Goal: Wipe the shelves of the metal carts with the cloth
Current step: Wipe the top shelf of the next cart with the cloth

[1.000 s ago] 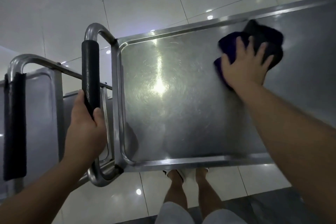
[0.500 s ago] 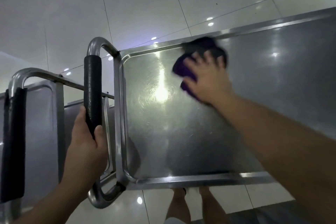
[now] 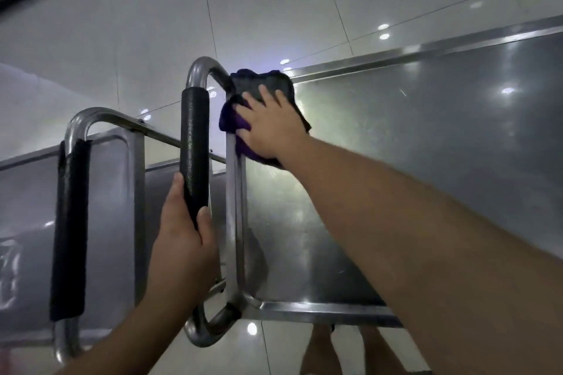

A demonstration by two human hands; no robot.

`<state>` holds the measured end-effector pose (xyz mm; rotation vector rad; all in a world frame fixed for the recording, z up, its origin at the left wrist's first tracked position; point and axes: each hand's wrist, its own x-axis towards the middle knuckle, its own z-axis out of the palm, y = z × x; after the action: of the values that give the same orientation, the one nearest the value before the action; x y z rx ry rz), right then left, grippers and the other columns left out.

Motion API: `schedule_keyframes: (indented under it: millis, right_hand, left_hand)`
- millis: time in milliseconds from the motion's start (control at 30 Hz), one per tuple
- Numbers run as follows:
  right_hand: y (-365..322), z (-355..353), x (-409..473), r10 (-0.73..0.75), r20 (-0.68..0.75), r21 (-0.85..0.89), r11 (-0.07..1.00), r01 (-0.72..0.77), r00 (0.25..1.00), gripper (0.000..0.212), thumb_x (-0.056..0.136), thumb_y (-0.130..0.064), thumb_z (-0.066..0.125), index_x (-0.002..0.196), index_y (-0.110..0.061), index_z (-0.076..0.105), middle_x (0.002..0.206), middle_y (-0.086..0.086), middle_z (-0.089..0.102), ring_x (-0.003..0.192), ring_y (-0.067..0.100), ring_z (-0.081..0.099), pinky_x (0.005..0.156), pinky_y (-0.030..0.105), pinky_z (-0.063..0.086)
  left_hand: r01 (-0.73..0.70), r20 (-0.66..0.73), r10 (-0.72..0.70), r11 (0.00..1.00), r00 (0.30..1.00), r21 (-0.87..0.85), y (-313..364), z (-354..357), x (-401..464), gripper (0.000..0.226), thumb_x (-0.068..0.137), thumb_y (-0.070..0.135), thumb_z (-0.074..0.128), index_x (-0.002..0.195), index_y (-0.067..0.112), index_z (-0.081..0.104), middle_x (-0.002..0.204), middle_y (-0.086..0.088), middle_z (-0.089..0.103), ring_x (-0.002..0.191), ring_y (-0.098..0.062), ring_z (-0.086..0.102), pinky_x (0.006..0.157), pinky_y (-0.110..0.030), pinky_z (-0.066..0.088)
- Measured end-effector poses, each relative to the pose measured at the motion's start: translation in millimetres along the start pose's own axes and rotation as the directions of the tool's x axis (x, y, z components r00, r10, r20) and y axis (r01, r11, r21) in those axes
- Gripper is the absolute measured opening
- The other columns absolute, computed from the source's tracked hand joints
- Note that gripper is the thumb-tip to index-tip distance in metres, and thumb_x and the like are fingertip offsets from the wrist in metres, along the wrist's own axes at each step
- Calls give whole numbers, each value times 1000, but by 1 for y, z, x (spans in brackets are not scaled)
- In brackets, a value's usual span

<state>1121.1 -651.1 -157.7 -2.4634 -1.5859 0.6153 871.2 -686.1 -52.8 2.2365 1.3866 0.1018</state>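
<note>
Foam padding on the cart handle [image 3: 195, 143] gave the left hand [image 3: 182, 250] a firm, non-slip hold, its grip curled round the bar. At the top shelf [image 3: 426, 161]'s far-left corner, the right hand [image 3: 271, 128] pressed flat-fingered on the cloth [image 3: 259, 88], which looked soft, light and easily bunched, best held under the palm.

Head view; looks down, close.

The cloth [image 3: 234, 119] is purple, the handle grip [image 3: 195, 146] black, the cart shelf [image 3: 396, 176] silver-grey.
</note>
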Motion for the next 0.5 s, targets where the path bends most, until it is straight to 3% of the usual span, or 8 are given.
schedule_keyframes:
  millis: [100,167,233,300,367,500]
  right_hand:
    - [-36,14,-1,-125,46,-20,992,126,991,63,103,-58,26,161,-37,22,171,-4,18,158,30,6,126,52,3]
    - [-26,19,-18,-284,51,-62,956,287,958,62,102,-61,26,159,-38,27,169,-6,22,157,28,12,125,50,7]
    - [1,21,-40,-319,36,-80,944,321,947,63,100,-63,27,159,-40,26,169,-8,24,157,26,14,125,50,8]
    - [45,14,-57,-120,-48,-35,992,118,992,64,99,-63,27,159,-40,27,168,-7,25,157,26,14,126,53,7]
    - [104,-2,-74,156,-140,12,988,-156,978,64,99,-61,27,159,-38,27,168,-3,26,156,30,15,124,57,8]
    - [231,-32,-132,559,-199,137,829,-542,805,67,99,-63,23,160,-35,19,170,3,19,156,37,9,123,63,5]
  left_hand:
    - [-13,14,13,1000,1000,-7,1,-2,1,61,106,39,45,160,45,17,147,8,53,98,10,62,72,-25,51]
    - [-21,28,22,1000,999,-14,1,-4,3,61,106,39,46,160,43,18,149,3,52,110,-8,64,83,-41,59]
    - [-33,25,33,999,999,-15,0,-5,3,61,107,38,47,160,44,17,151,3,49,114,-13,61,85,-40,54]
    - [-40,13,41,999,999,-15,-1,-5,3,62,107,38,47,160,45,16,153,4,48,110,-12,58,82,-36,47]
    - [-40,6,40,999,999,-9,0,-3,2,63,106,38,47,160,46,15,149,6,50,103,-11,60,79,-35,47]
    - [-28,-11,28,1000,1000,-10,2,-2,-1,60,108,34,48,158,45,17,122,18,48,76,7,56,63,-13,34]
